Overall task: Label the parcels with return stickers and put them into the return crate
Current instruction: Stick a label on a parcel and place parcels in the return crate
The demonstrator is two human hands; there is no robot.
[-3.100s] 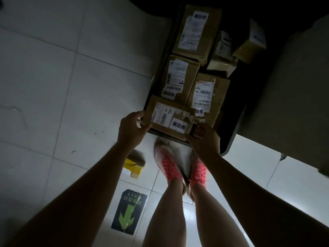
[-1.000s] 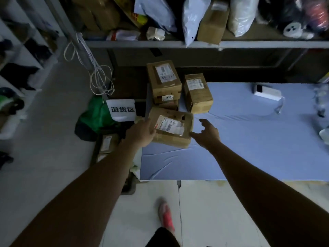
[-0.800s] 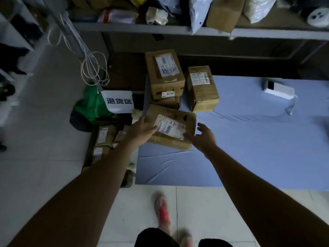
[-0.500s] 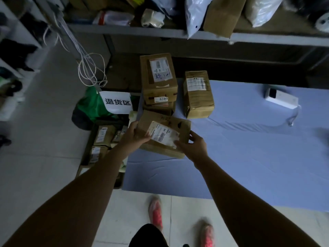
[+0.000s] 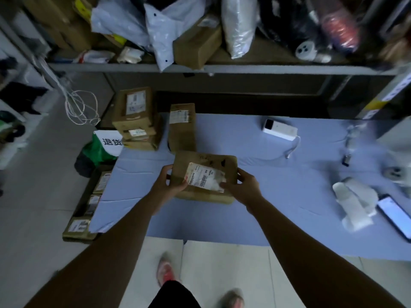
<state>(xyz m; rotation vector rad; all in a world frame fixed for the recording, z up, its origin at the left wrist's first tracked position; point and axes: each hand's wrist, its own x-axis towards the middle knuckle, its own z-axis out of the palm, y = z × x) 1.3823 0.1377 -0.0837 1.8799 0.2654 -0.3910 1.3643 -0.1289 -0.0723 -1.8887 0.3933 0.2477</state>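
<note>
Return crate (image 5: 85,196): on the floor left of the tabletop (image 5: 289,196), labelled boxes inside.
Left hand (image 5: 171,185): grips the parcel's left edge.
Parcel (image 5: 200,161): label up, over the blue tabletop just before the upright box (image 5: 182,130); half a second ago it was at the left edge, by the stack (image 5: 135,121).
Right hand (image 5: 242,187): fingers curled round the right edge, thumb on the label.
Phone (image 5: 395,216): lit, newly in view.

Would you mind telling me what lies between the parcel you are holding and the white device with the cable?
Nothing but bare blue table cover separates the parcel from the white device, as the head view shows.
</note>
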